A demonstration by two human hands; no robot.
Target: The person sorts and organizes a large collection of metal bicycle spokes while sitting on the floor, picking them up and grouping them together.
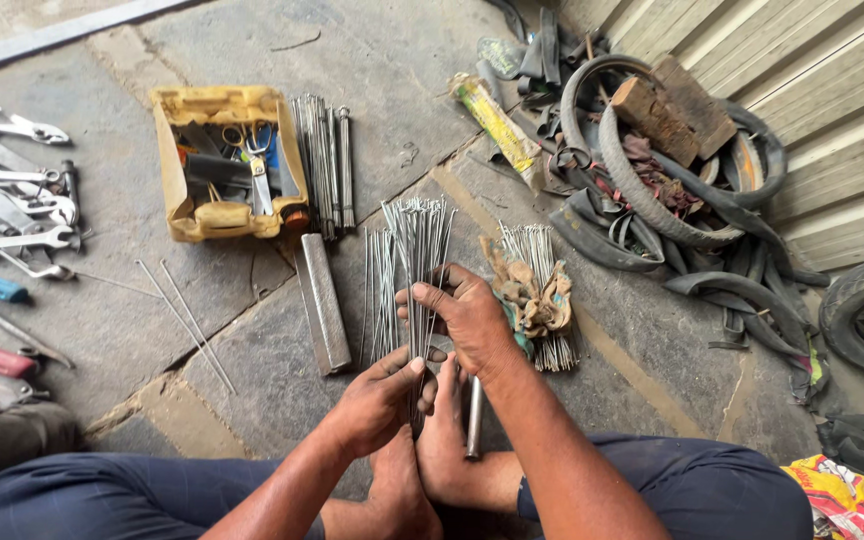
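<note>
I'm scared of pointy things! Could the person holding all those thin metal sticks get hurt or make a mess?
Maybe. The bundle of spokes is fanned out at the top, gripped by the left hand and right hand, so thin ends could poke fingers. It stands just above the bare feet, so slipping spokes might jab them. Fallen ones could mix with the loose spokes on the floor.

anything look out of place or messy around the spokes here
Mostly tidy bundles, but two loose spokes lie askew on the stone floor, apart from the bundle that the left hand and right hand hold. A crumpled rag is draped over another bundle.
</note>
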